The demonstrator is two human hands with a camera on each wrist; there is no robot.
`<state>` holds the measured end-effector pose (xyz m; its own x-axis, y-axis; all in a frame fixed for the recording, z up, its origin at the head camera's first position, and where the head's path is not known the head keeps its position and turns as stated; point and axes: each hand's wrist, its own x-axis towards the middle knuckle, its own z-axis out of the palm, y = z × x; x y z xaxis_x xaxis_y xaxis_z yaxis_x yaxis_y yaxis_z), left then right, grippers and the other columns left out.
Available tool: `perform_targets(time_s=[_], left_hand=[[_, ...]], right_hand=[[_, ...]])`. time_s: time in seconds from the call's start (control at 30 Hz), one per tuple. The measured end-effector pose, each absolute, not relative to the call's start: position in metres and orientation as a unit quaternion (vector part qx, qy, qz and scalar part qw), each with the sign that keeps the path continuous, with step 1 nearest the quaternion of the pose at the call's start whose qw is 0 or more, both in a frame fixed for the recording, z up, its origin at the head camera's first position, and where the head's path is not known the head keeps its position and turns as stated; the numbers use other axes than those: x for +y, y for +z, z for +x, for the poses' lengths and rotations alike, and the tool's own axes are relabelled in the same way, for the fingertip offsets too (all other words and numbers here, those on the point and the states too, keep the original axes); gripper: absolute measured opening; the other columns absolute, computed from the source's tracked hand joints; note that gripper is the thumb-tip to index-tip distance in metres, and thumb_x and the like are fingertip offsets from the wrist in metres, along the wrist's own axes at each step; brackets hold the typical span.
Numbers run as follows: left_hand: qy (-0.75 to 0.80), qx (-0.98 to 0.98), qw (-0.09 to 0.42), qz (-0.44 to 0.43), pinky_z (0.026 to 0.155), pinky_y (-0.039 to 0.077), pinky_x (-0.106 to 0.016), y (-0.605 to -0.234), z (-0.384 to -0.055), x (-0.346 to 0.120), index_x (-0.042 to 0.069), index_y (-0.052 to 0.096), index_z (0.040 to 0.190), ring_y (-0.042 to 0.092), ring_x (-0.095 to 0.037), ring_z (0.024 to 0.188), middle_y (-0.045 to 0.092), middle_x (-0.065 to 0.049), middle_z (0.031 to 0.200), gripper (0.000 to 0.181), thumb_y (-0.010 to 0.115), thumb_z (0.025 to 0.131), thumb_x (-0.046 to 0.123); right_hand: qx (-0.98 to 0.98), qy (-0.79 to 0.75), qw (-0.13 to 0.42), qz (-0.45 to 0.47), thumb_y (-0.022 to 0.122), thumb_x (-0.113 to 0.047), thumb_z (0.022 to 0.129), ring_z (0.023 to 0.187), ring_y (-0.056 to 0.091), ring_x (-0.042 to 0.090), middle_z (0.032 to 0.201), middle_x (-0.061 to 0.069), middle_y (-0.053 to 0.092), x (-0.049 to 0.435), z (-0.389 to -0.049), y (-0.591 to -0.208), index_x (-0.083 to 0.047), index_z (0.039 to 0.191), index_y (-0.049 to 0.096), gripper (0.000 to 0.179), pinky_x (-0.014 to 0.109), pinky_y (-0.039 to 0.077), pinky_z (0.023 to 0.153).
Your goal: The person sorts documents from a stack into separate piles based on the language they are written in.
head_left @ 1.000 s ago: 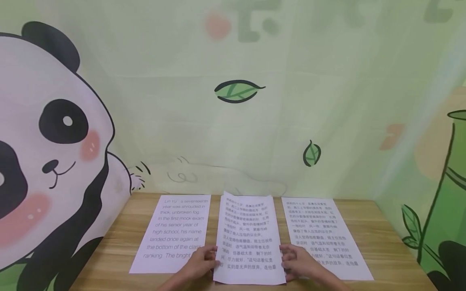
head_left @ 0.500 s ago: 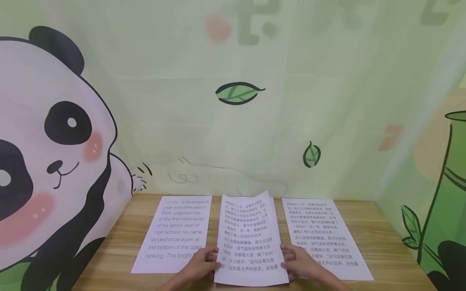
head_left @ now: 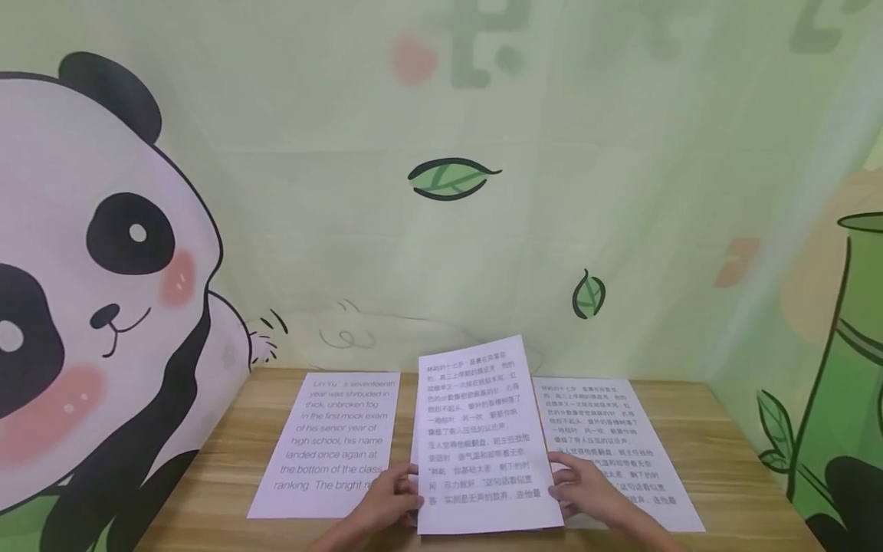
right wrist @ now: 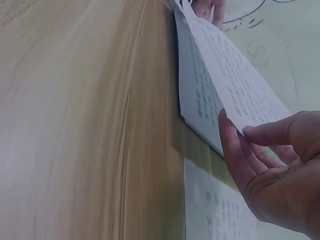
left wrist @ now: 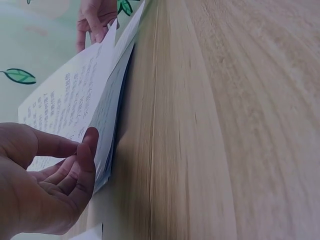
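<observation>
A white sheet of paper printed with Chinese text is tilted up at the middle of the table. My left hand pinches its left edge between thumb and fingers. At the opposite edge, my right hand grips it the same way. Beneath the raised sheet, the right wrist view shows a stack of printed paper on the table. A gap separates the lifted sheet from that stack in the left wrist view. The top sheet covers most of the stack in the head view.
An English-printed sheet lies to the left, partly behind my left hand. To the right lies another Chinese-printed sheet, partly behind my right hand. The wooden table ends at a green cloth backdrop with a panda drawing.
The middle sheet has risen and tilted towards me, its far edge now higher. Its curled far corner has straightened. Both hands keep hold and have shifted slightly right.
</observation>
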<state>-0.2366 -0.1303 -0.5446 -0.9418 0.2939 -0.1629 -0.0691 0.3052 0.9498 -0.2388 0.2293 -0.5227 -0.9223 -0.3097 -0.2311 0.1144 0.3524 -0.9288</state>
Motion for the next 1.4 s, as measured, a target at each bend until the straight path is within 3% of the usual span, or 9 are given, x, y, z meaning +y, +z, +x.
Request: perform_targets(time_s=[0.33,0.67,0.83,1.1,1.23,1.4], left_hand=[[0.601,0.774,0.148,0.131,0.058,0.058,-0.029,-0.548,-0.242,-0.104,-0.014,0.052,0.128,0.061,-0.011,0.064,0.07,-0.012,0.086,0.045,0.064,0.086,-0.006],[0.611,0.766,0.144,0.139,0.056,0.057,-0.027,-0.545,-0.246,-0.08,-0.01,0.056,0.128,0.064,-0.01,0.066,0.072,-0.012,0.088,0.045,0.066,0.085,-0.003],[0.617,0.756,0.145,0.161,0.056,0.056,-0.023,-0.546,-0.248,-0.063,-0.011,0.055,0.129,0.064,-0.006,0.065,0.071,-0.005,0.086,0.046,0.064,0.085,-0.002],[0.643,0.74,0.143,0.133,0.054,0.053,-0.022,-0.542,-0.246,-0.031,-0.006,0.058,0.13,0.066,-0.01,0.067,0.071,-0.012,0.09,0.045,0.065,0.086,-0.003],[0.641,0.743,0.154,0.117,0.056,0.054,-0.022,-0.543,-0.25,-0.019,-0.003,0.06,0.13,0.066,-0.01,0.068,0.071,-0.007,0.09,0.044,0.066,0.087,-0.001],[0.638,0.745,0.175,0.092,0.058,0.054,-0.023,-0.542,-0.252,0.001,0.002,0.061,0.131,0.067,-0.01,0.068,0.072,-0.005,0.09,0.044,0.067,0.087,0.0]], right_hand=[[0.817,-0.552,0.162,-0.036,0.063,-0.002,0.092,0.093,0.074,0.031,0.113,0.025,0.07,0.257,-0.235,-0.523,0.016,0.149,0.031,0.067,0.043,0.064,0.073],[0.809,-0.566,0.159,-0.024,0.066,-0.005,0.093,0.095,0.074,0.029,0.111,0.018,0.072,0.284,-0.232,-0.525,0.016,0.148,0.033,0.068,0.044,0.064,0.076],[0.807,-0.568,0.16,-0.012,0.068,-0.009,0.094,0.098,0.073,0.026,0.114,0.018,0.071,0.305,-0.228,-0.526,0.016,0.149,0.031,0.071,0.042,0.064,0.078],[0.789,-0.589,0.174,0.018,0.068,-0.014,0.095,0.101,0.07,0.019,0.116,0.008,0.069,0.339,-0.223,-0.533,0.015,0.151,0.025,0.076,0.039,0.063,0.083],[0.789,-0.587,0.177,0.048,0.068,-0.015,0.096,0.102,0.068,0.019,0.119,0.013,0.068,0.348,-0.225,-0.533,0.013,0.152,0.027,0.075,0.041,0.062,0.085],[0.799,-0.565,0.178,0.101,0.07,-0.022,0.096,0.103,0.069,0.024,0.129,0.03,0.063,0.363,-0.224,-0.533,0.01,0.153,0.032,0.075,0.044,0.062,0.087]])
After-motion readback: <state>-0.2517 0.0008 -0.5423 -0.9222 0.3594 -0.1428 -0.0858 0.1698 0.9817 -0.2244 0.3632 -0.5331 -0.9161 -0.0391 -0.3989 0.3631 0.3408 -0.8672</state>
